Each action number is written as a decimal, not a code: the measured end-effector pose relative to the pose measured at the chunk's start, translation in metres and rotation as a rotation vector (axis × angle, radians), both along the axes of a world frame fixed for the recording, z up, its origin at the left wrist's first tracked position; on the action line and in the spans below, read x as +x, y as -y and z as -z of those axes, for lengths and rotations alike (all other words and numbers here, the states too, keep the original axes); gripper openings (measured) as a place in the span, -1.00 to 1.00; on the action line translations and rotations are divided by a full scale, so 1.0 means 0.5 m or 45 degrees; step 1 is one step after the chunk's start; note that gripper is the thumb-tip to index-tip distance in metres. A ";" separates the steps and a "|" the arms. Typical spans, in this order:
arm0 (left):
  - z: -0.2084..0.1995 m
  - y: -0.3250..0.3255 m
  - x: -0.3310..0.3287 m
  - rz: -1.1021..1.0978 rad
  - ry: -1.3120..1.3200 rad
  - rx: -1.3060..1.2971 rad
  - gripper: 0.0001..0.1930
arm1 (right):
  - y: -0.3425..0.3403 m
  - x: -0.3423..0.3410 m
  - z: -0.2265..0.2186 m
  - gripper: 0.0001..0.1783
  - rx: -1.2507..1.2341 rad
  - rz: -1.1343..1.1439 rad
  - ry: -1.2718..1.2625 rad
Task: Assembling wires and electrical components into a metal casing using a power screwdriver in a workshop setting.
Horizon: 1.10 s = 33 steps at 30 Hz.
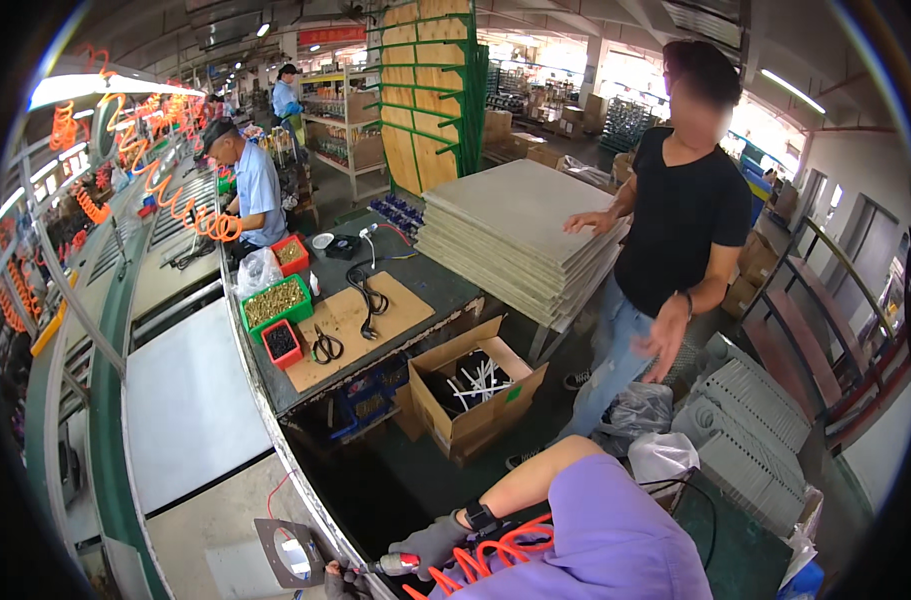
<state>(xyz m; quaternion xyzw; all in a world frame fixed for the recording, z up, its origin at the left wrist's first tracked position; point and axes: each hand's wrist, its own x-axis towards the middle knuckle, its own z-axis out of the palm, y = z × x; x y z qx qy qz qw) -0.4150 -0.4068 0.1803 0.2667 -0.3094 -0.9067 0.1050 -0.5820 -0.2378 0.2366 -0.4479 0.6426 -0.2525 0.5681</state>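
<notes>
My right hand [432, 543], in a grey glove with a dark watch above it, is wrapped round a red and silver power screwdriver [399, 564]. Its tip points left toward my left hand [341, 583], which is gloved with bare fingertips and cut off by the lower edge. Those fingers are closed near the tip; what they pinch is too small to tell. Just left of them a grey metal plate [276, 552] with a round opening, a white piece and a thin red wire lies on the line. An orange coiled hose [495, 548] crosses beneath my purple-sleeved right arm.
Across the gap stands a dark bench [437, 281] with scissors [327, 345] and bins of small parts [275, 302]. An open carton [475, 392] holds white strips. A person in black [680, 200] stands by stacked boards [520, 225]. Grey panels [745, 430] lie to the right.
</notes>
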 end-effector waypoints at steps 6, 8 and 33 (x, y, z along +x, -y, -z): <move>0.003 -0.019 -0.066 -0.185 0.085 0.162 -0.84 | -0.015 -0.011 0.032 -0.37 -0.038 0.109 -0.039; -0.010 -0.027 -0.070 -0.196 0.158 0.143 -0.84 | -0.019 -0.009 0.054 -0.37 -0.038 0.162 0.036; 0.007 -0.034 -0.113 -0.078 0.003 -0.094 -0.78 | -0.021 -0.058 0.110 -0.35 -0.156 0.215 0.209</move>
